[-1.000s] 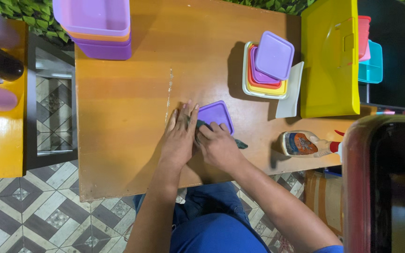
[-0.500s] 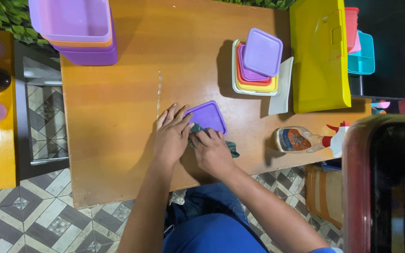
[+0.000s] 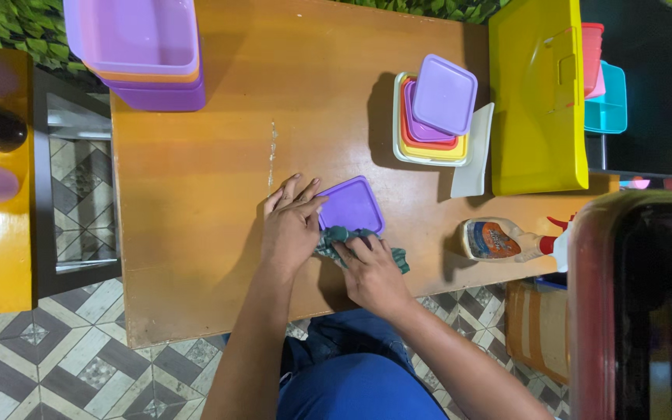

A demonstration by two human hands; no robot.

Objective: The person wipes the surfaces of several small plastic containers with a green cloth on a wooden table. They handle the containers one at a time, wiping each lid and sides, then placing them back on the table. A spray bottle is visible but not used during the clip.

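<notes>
A purple square lid [image 3: 351,204] lies flat on the wooden table [image 3: 196,179]. My left hand [image 3: 289,222] rests on the lid's left edge, fingers spread, pressing it down. My right hand [image 3: 371,268] grips a dark green cloth [image 3: 337,237] at the lid's near edge. Part of the cloth sticks out to the right of my hand.
A stack of coloured square lids [image 3: 435,117] sits at the back right, next to a yellow bin lid [image 3: 538,93]. A spray bottle [image 3: 507,239] lies on its side to the right. Stacked purple containers [image 3: 149,54] stand at the back left. A dark red-rimmed object [image 3: 639,303] fills the right.
My right hand has slid with the cloth toward me, off the lid's top to its near edge. More of the purple lid shows. My left hand stays on the lid's left edge.
</notes>
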